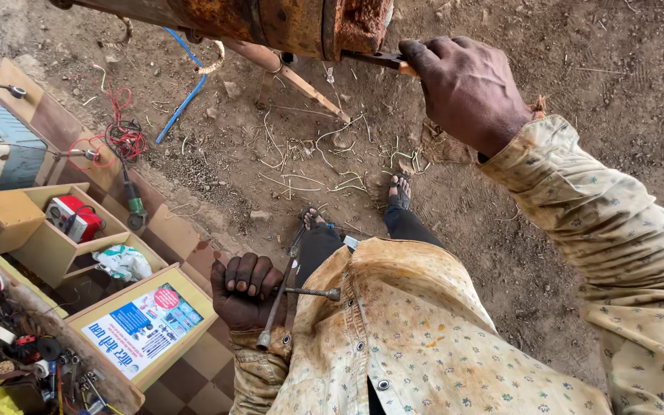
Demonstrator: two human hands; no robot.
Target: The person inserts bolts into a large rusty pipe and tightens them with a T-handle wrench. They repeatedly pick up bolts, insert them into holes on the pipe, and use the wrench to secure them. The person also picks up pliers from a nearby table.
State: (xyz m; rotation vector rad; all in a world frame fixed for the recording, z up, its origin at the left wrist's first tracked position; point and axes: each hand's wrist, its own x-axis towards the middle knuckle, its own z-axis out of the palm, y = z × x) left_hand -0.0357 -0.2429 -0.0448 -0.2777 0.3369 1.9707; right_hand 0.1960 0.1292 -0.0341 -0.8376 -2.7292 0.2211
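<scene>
My right hand [466, 88] is shut on the handle of a dark metal tool [374, 58] pressed against the end of a rusty cylindrical machine part [293, 24] at the top of the head view. My left hand [245, 290] hangs by my waist, closed around a metal T-shaped wrench [290, 290] whose shaft points down and whose crossbar sticks out to the right. Both sleeves and my shirt [416, 338] are pale yellow with a small floral print. My feet in sandals [400, 190] stand on dirt below.
Bare dirt ground [547, 230] strewn with wire scraps spreads right and centre. At the left a checkered tiled ledge carries a wooden box [36, 230] with a red device [74, 217], a printed blue leaflet [144, 329], a tool clutter [17, 353], red wires [117, 138] and a blue hose [186, 92].
</scene>
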